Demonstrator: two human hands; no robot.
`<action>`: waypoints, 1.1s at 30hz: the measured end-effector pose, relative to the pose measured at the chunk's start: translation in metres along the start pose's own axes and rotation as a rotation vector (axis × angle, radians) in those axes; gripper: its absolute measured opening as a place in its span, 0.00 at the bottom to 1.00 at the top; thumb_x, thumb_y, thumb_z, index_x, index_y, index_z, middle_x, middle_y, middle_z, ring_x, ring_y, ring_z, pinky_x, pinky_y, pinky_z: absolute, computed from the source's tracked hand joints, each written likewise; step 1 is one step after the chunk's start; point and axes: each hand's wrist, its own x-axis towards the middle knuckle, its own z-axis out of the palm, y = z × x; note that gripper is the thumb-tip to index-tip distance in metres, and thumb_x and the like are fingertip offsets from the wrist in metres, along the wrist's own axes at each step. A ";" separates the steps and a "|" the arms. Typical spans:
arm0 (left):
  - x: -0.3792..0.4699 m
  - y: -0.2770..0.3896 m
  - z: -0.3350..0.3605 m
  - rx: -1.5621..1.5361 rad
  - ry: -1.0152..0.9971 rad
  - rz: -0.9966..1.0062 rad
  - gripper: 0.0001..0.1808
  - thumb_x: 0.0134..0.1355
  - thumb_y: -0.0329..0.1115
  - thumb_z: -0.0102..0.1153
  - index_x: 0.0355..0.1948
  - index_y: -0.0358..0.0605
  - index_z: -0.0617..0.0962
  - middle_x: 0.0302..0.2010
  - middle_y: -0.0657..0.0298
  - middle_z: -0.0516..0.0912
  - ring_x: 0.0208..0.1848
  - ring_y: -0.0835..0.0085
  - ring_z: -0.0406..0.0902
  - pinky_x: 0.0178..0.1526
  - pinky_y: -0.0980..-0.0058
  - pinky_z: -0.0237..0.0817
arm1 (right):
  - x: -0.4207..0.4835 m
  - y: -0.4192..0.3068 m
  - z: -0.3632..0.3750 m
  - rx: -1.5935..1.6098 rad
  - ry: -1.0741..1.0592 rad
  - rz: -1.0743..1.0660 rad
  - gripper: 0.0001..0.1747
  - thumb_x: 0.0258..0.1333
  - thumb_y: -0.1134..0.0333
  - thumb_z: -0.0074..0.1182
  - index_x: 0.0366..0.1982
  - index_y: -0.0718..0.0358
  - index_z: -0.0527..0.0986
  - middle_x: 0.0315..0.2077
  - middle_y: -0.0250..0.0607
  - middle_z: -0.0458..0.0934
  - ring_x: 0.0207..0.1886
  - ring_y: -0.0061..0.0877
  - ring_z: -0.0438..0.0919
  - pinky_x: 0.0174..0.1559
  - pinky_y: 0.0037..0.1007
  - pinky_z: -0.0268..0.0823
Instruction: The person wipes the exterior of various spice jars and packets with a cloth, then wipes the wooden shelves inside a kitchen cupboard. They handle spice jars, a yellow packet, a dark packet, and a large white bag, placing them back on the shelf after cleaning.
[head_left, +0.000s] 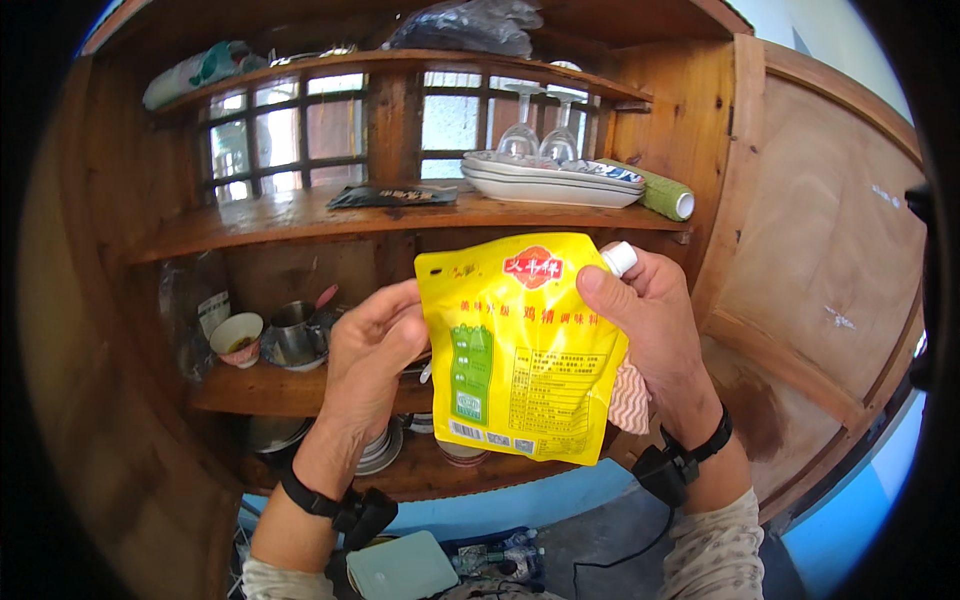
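A yellow plastic seasoning pouch (525, 337) with a white spout cap (619, 259) is held up before the shelves, its printed side towards me. My right hand (645, 315) grips its upper right corner beside the cap, thumb on the front. At the pouch's left edge is my left hand (379, 352), its fingertips passing behind the edge; whether they grip it is hidden. A cloth with a red zigzag pattern (630, 397) hangs below my right palm, partly behind the pouch. Both wrists wear black straps with small devices.
White oval dishes (551, 187), upturned stemmed glasses (519, 139), a green roll (664, 193) and a black packet (394, 196) lie on the middle shelf. Lower left stand a bowl (238, 341) and a metal cup (295, 322). A wooden cabinet door (817, 225) stands at right.
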 end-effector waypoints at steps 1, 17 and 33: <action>0.001 0.006 0.002 0.031 0.019 -0.055 0.24 0.68 0.44 0.66 0.56 0.35 0.81 0.50 0.58 0.87 0.50 0.75 0.84 0.53 0.76 0.75 | -0.001 0.003 0.002 0.005 -0.022 0.027 0.12 0.66 0.69 0.62 0.44 0.72 0.80 0.39 0.45 0.87 0.38 0.21 0.86 0.40 0.23 0.79; 0.007 0.011 0.011 -0.082 0.089 -0.215 0.18 0.71 0.45 0.61 0.46 0.38 0.85 0.44 0.56 0.90 0.41 0.75 0.89 0.42 0.79 0.78 | 0.002 0.030 -0.002 -0.003 -0.166 0.160 0.12 0.65 0.67 0.64 0.42 0.69 0.79 0.39 0.42 0.87 0.40 0.20 0.85 0.43 0.22 0.78; 0.006 -0.011 -0.001 0.304 0.285 0.098 0.18 0.73 0.40 0.58 0.55 0.36 0.80 0.44 0.62 0.86 0.47 0.78 0.82 0.51 0.79 0.72 | 0.004 0.039 -0.008 0.186 -0.115 0.244 0.12 0.65 0.68 0.63 0.43 0.69 0.79 0.40 0.45 0.87 0.40 0.23 0.87 0.44 0.24 0.79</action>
